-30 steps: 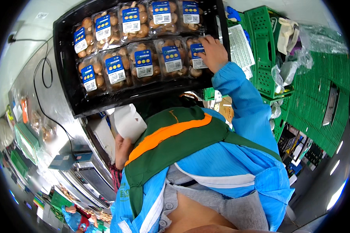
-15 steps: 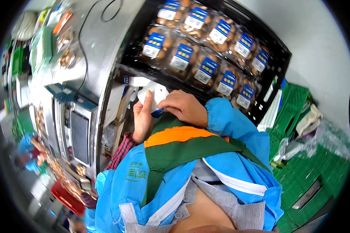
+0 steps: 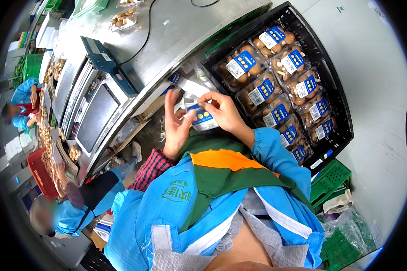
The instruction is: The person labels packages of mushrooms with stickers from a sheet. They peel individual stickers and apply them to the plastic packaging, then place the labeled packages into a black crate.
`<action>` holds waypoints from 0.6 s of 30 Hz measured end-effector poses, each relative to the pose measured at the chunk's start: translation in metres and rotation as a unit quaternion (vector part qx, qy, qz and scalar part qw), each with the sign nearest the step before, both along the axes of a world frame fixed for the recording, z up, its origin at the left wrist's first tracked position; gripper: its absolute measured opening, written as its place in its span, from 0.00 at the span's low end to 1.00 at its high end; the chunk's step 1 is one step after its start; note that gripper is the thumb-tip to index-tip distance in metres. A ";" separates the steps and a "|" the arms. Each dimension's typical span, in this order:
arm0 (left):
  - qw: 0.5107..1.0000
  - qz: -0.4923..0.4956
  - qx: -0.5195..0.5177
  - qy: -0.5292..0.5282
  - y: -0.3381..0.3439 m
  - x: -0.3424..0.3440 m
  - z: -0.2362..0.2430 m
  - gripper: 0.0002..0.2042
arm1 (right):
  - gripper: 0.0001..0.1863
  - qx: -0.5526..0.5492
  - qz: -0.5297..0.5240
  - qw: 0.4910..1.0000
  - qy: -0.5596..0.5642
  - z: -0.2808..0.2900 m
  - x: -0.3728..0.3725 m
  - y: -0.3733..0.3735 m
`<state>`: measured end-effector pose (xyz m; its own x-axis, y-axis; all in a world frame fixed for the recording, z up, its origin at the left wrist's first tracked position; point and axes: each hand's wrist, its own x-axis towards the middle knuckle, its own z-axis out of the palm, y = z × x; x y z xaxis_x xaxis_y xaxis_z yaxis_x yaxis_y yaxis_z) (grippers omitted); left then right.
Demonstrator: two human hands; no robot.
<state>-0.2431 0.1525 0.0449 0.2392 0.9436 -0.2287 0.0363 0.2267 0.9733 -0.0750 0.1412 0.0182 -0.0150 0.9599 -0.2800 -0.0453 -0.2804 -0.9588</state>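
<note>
My left hand [image 3: 175,123] is raised with its fingers spread, the palm against a strip of blue and white stickers [image 3: 199,116]. My right hand [image 3: 222,110] pinches the top sticker on that strip. Just beyond my right hand lies a black crate [image 3: 334,90] filled with several clear packs of brown mushrooms [image 3: 262,92], each with a blue and white sticker on top.
A steel table [image 3: 176,31] carries a scale with a display [image 3: 95,113] and a black cable. Another person in blue [image 3: 77,205] sits at lower left, and a third [image 3: 20,97] works at far left. Green crates [image 3: 330,178] lie on the floor at right.
My right hand has come back from the mushroom packs to the sticker strip at my left hand. The view has swung from the crate toward the scale table.
</note>
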 end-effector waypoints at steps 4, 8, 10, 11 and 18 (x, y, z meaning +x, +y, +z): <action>0.989 0.019 -0.102 -0.104 0.012 0.001 -0.032 0.21 | 0.06 0.063 -0.084 0.994 0.011 -0.005 -0.010 0.017; 0.971 0.030 -0.201 -0.122 0.045 -0.031 -0.094 0.08 | 0.19 0.238 -0.128 0.947 -0.176 -0.026 -0.014 0.017; 0.935 0.006 -0.301 -0.186 0.078 -0.037 -0.106 0.15 | 0.24 0.238 -0.122 0.953 -0.141 -0.012 -0.005 0.004; 0.920 -0.071 -0.319 -0.216 0.091 -0.039 -0.111 0.20 | 0.25 0.180 -0.073 0.973 -0.123 0.000 0.009 -0.009; 0.927 -0.059 -0.329 -0.170 0.223 -0.099 -0.255 0.22 | 0.25 0.066 -0.095 0.989 0.096 0.021 0.058 -0.181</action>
